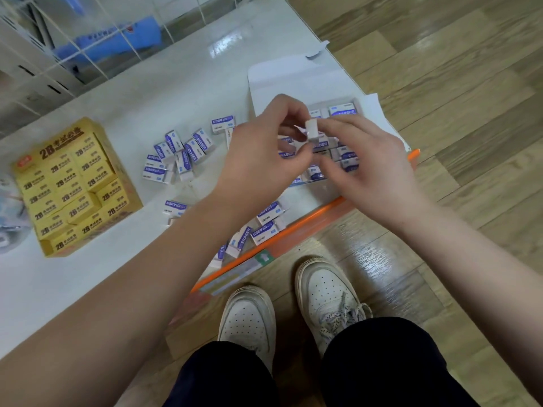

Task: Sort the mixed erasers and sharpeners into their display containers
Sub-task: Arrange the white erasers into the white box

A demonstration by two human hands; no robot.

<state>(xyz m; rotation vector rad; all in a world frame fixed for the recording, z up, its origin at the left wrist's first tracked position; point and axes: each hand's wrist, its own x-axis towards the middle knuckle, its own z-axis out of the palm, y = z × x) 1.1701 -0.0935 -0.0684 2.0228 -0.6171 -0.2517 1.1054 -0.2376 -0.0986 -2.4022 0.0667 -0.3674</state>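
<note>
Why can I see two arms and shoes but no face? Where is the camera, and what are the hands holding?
The camera sits on the person's head and looks down, so you see what they see: their own arms, and their white shoes on the wooden floor. There is no robot here, just two bare hands. The left hand and the right hand meet above a white counter and together pinch a small white block, probably an eraser. On the counter lie loose erasers in blue-and-white wrappers. To the left stands a yellow box full of yellow 2B erasers. Behind the hands is an open white box with more blue-and-white erasers packed inside.
</note>
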